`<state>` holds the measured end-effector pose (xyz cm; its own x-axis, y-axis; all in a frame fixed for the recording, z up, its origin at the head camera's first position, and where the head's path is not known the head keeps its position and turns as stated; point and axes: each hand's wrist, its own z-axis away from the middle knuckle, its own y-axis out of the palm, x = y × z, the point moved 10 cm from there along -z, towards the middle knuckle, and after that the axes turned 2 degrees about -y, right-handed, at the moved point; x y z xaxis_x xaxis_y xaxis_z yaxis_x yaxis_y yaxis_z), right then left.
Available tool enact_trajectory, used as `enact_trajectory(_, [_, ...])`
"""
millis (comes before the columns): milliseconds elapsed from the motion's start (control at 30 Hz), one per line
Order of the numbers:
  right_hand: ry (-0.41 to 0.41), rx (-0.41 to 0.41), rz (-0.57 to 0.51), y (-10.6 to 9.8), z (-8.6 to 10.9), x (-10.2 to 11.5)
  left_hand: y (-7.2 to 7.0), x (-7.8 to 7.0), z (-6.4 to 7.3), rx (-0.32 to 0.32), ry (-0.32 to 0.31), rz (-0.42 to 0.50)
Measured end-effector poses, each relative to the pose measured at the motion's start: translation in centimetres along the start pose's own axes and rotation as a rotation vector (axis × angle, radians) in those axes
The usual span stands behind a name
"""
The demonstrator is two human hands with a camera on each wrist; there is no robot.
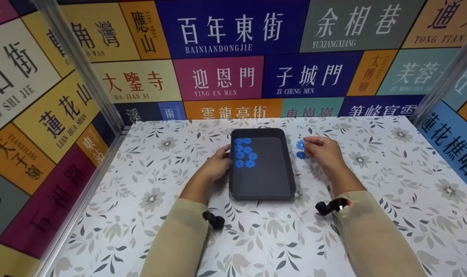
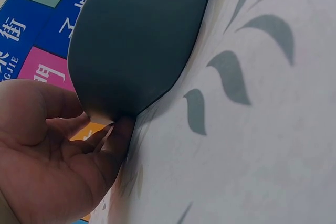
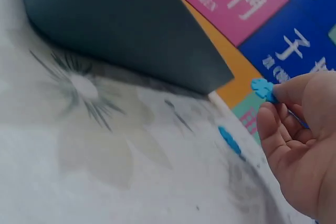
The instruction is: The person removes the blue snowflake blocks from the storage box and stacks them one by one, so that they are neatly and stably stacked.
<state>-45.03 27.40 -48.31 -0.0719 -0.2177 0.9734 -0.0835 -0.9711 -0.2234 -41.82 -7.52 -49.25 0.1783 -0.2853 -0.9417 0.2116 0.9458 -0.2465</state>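
A dark grey rectangular tray [image 1: 262,184] lies on the table, with several blue flower-shaped pieces [image 1: 241,149] grouped in its upper left part. At the tray's left side, my left hand [image 1: 219,165] holds the wall; the left wrist view shows its fingers [image 2: 123,129] against the tray's lower corner. Right of the tray, my right hand [image 1: 326,152] pinches one blue flower-shaped piece [image 3: 260,87] between thumb and finger, above the tabletop. Another blue flower-shaped piece [image 1: 301,155] lies on the table just below that hand.
A white cloth with grey flowers and leaves [image 1: 152,231] covers the table. Panels with coloured street-name signs [image 1: 233,34] stand behind and at both sides. Clear upright edges [image 1: 83,73] run along the corners. A small black device sits on each wrist.
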Motion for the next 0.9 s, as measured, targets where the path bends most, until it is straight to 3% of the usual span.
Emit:
enact_trajectory(167, [0.009, 0.001, 0.079, -0.5, -0.3, -1.2, 0.0, 0.1, 0.0, 0.007, 0.001, -0.023])
enact_trajectory(367, [-0.016, 0.010, 0.157, -0.6, -0.5, -1.5, 0.0, 0.1, 0.1, 0.009, -0.003, 0.006])
enact_trajectory(633, [-0.019, 0.009, 0.293, -0.5, -0.7, -1.7, -0.1, 0.1, 0.2, 0.001, -0.015, -0.027])
enact_trajectory(900, [-0.035, -0.020, 0.348, -0.8, -0.7, -1.4, 0.0, 0.0, 0.3, 0.013, -0.016, -0.004])
